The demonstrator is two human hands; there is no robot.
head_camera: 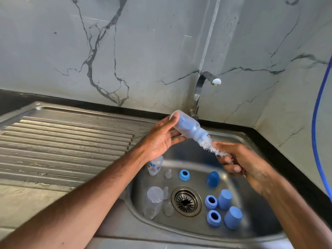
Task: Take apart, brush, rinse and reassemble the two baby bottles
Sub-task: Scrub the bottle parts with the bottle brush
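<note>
Brushing is the step in hand. At the centre of the frame the left hand [161,139] grips a clear plastic baby bottle [185,125] by its base end. The bottle is tilted, with its mouth pointing down to the right over the stainless steel sink basin [251,221]. The right hand [248,162], somewhat blurred, is closed around the handle of a white-bristled bottle brush [210,144]. The brush's blue tip sits inside the bottle, while most of the bristles show outside the mouth. Lower in the frame, on the basin floor, lie a second clear bottle with a printed label [154,167], a third clear bottle on its side [153,202], clear teats, blue screw rings [184,175] and blue caps [224,199]. All are apart, so dismantling looks done. No water shows at the curved metal tap [199,90]. The next move likely calls for pushing and twisting the brush deeper with the bottle held firm, then rinsing.
</note>
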